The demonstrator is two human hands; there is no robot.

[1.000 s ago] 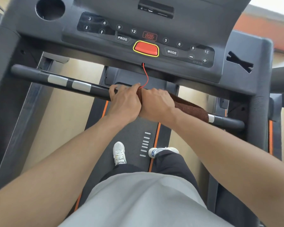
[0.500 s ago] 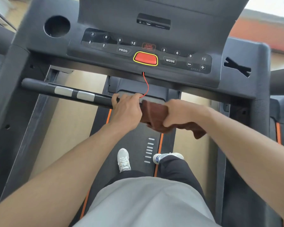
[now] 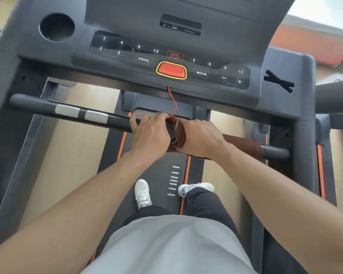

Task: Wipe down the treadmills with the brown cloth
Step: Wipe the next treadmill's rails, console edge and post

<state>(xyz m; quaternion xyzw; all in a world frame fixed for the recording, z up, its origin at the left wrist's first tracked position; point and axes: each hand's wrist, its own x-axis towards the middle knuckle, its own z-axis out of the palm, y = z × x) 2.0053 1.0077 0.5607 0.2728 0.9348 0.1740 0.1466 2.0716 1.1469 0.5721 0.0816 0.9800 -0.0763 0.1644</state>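
Note:
I stand on a dark grey treadmill. Its black handlebar with two silver sensor pads runs across in front of me. The brown cloth lies wrapped over the right half of the bar. My right hand grips the cloth around the bar near its middle. Just to the left, my left hand curls its fingers over the bare bar, close against the right hand. A thin red safety cord hangs from the console down to the hands.
The console with its red stop button and a round cup hole rises above the bar. Below lies the black belt with orange edge stripes, and my two white shoes stand on it. Another treadmill's handle shows at right.
Half a second ago my right hand held the cloth bunched and off the bar; now the cloth lies back along the bar's right half with that hand gripping it. The left hand stayed put.

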